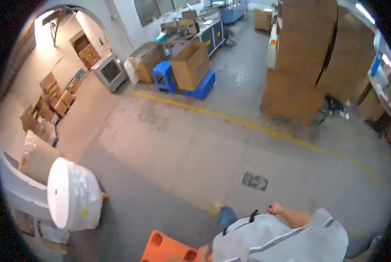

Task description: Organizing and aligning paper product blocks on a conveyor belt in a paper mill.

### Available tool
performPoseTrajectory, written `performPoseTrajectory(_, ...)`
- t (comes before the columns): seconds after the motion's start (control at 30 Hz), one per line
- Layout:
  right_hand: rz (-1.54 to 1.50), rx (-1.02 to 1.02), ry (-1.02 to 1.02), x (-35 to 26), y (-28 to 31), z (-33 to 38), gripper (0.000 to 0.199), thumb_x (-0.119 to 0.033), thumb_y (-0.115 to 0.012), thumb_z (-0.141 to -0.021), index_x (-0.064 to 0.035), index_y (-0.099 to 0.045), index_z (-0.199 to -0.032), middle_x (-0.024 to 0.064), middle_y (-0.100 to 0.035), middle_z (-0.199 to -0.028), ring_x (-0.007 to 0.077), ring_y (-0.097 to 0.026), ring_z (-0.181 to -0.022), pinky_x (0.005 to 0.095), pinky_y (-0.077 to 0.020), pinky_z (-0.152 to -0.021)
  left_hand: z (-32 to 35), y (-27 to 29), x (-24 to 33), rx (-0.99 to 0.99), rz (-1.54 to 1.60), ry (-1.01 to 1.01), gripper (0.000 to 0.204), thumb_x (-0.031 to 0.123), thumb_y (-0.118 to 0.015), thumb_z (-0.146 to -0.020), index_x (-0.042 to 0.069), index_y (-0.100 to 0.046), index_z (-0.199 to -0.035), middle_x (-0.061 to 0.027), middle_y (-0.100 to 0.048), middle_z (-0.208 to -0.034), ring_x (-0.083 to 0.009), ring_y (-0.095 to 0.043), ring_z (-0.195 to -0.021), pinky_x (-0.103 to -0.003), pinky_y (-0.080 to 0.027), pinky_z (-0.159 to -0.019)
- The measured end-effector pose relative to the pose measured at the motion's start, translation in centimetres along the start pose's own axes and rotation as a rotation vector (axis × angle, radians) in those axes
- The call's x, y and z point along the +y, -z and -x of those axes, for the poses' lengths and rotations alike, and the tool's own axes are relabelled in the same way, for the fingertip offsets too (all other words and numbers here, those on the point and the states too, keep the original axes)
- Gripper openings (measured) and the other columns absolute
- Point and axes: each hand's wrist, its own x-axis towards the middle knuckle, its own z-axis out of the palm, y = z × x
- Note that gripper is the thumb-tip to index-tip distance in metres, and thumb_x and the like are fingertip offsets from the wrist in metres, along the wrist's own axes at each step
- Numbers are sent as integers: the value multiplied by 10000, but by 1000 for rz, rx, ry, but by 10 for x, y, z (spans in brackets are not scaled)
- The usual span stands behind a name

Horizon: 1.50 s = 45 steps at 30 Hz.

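Note:
At the lower edge, my left hand (205, 252) is partly hidden by my white shirt and grips the side of an orange plastic piece (170, 248). That piece is flat with rounded dark holes, and the lower edge cuts it off, so its full shape does not show. My right hand (274, 208) hangs in front of my body with its fingers curled, and nothing shows in it. One leg in blue jeans and a light shoe (217, 205) is forward on the grey floor.
A big wrapped white roll (75, 194) stands at the left. Ahead, past a yellow floor line (213, 112), are an open carton (190, 65) on a blue crate (202, 86), a blue stool (162, 75) and an air cooler (110, 72). Tall brown cardboard (307, 61) blocks the right.

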Motion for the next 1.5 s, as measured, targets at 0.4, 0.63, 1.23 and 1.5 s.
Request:
performPoseTrajectory(0.4, -646, 203, 2, -293, 82, -177, 288, -304, -665, -838, -22, -705, -872, 78, -684, -758, 135, -632, -606, 291, -528, -533, -467, 275, -227, 28, 1177, 558, 285, 243, -617, -844, -29, -668, -780, -88, -667, -683, -147, -623, -600, -297, -516, -553)
performPoseTrajectory(0.63, -142, 33, -9, -449, 110, -369, 415, -439, -639, -771, -39, -725, -837, 106, -678, -678, 218, -643, -577, 371, -533, -576, -588, 380, -320, -62, 1100, 601, 310, 270, -629, -850, -29, -644, -770, -65, -643, -659, -154, -604, -581, -303, -487, -519)
performPoseTrajectory(1.23, -123, 280, 254, -1100, 336, -613, 291, -323, -613, -845, -51, -708, -885, 49, -696, -731, 150, -651, -645, 330, -529, -616, -914, 534, -662, -167, 726, 714, 389, 406, -519, -886, 82, -703, -999, -155, -695, -921, -328, -625, -928, -407, -467, -894)
performPoseTrajectory(1.5, -294, 63, 28, -1190, 368, -645, 311, -337, -647, -831, -46, -728, -904, 66, -687, -766, 159, -660, -661, 321, -553, -605, -1206, 697, -868, 78, 1170, 766, 249, 180, -582, -886, -44, -647, -800, -105, -655, -684, -177, -612, -568, -317, -485, -504)
